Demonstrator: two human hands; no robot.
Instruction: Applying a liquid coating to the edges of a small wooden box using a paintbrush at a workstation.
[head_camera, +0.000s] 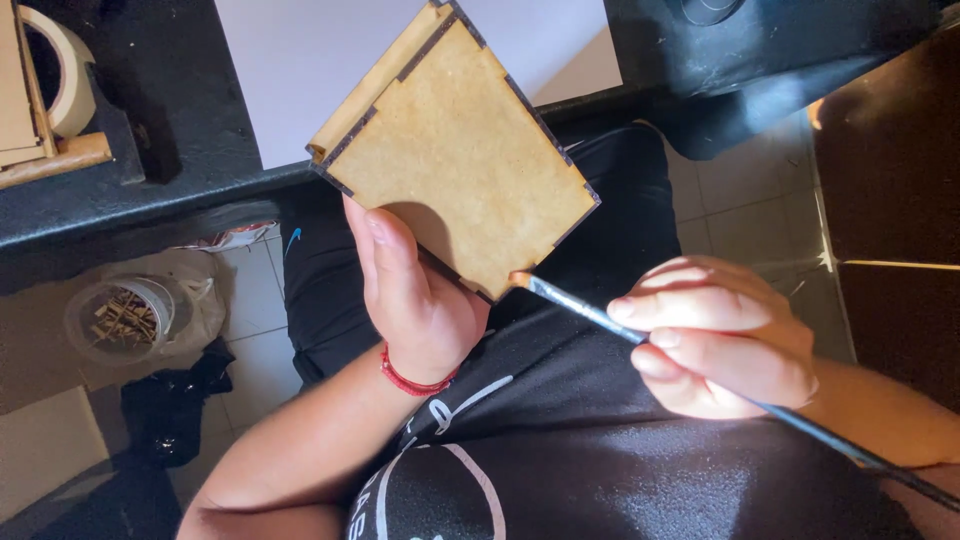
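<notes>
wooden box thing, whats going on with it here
A seated person holds a small brown wooden box with dark edges up in the left hand, its flat panel facing the camera. The right hand grips a thin brush, its tip touching the box's lower edge. A roll of tape sits on the black table behind.

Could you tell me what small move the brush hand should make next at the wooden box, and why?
Probably draw the brush tip a little way along the box's lower edge. The right hand holds the thin paintbrush with its tip just at the lower edge of the wooden box, near a dark notched corner joint, while the left hand holds the box from below.
</notes>
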